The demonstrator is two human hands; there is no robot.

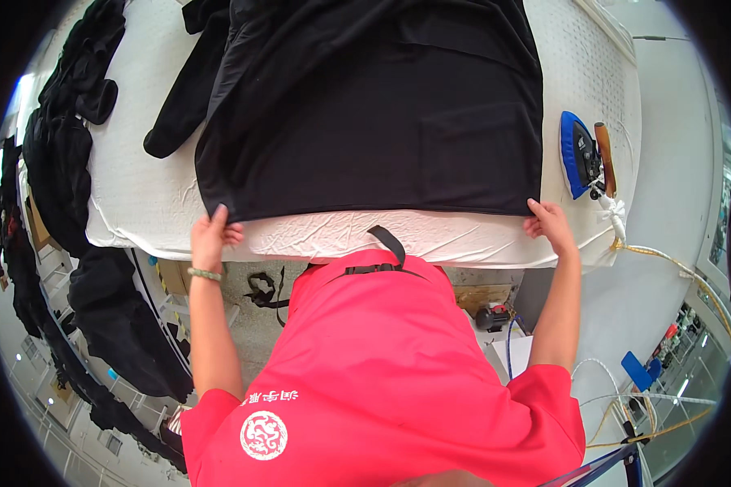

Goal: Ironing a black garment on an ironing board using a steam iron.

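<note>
A black garment (365, 138) lies spread over the white padded table, its bottom hem running along the near side. At the hem's left corner my left hand (217, 233) pinches the cloth between thumb and fingers. My right hand (549, 225) grips the opposite corner the same way, so the hem stretches nearly straight between them. One black sleeve (176, 122) sticks out on the left of the garment. To the right of the cloth rests an iron (586, 156) with a blue sole cover and a brown handle.
The white table (430, 235) ends just in front of my red apron. More black garments (61, 162) are heaped over its left end and hang beside it. A cord and hose (666, 258) run from the iron down past the right edge.
</note>
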